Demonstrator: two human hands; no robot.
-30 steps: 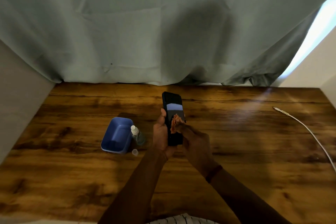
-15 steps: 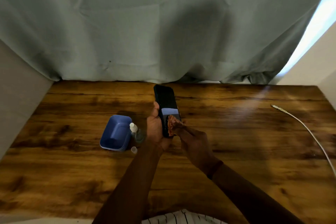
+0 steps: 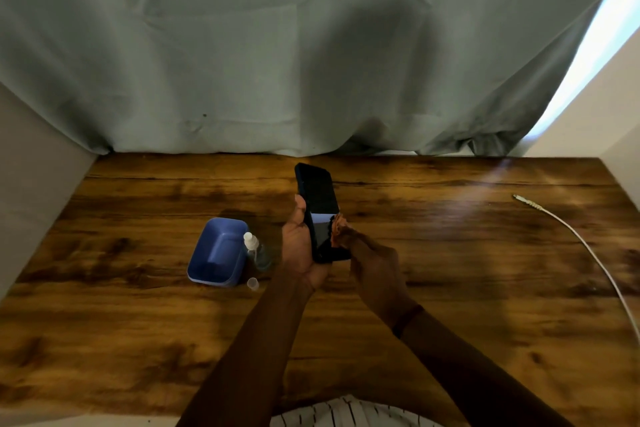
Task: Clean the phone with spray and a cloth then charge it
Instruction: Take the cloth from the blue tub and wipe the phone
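Since a second ago you have tilted the phone (image 3: pixel 320 215) so its top leans a little further left, and the cloth (image 3: pixel 336 229) now sits at the screen's right edge rather than over its middle.

Starting at the left, the blue tub (image 3: pixel 217 253) rests on the table (image 3: pixel 104 322) with nothing visible inside it. Just beside its right wall stands the clear spray bottle (image 3: pixel 255 251) with its white nozzle bare, and its small clear cap (image 3: pixel 252 283) lies on the wood just in front (separate from the bottle).

Your left hand (image 3: pixel 299 246) is wrapped around the lower half of the phone, thumb up along the left edge, holding it raised above the table near the middle. Your right hand (image 3: pixel 374 269) has its fingers pinched closed on the small brownish cloth, pressing it against the phone's right side.

Far to the right, well apart from both hands, the white charging cable (image 3: pixel 585 246) curves across the table, its plug end toward the curtain (image 3: pixel 242 45) at the back.
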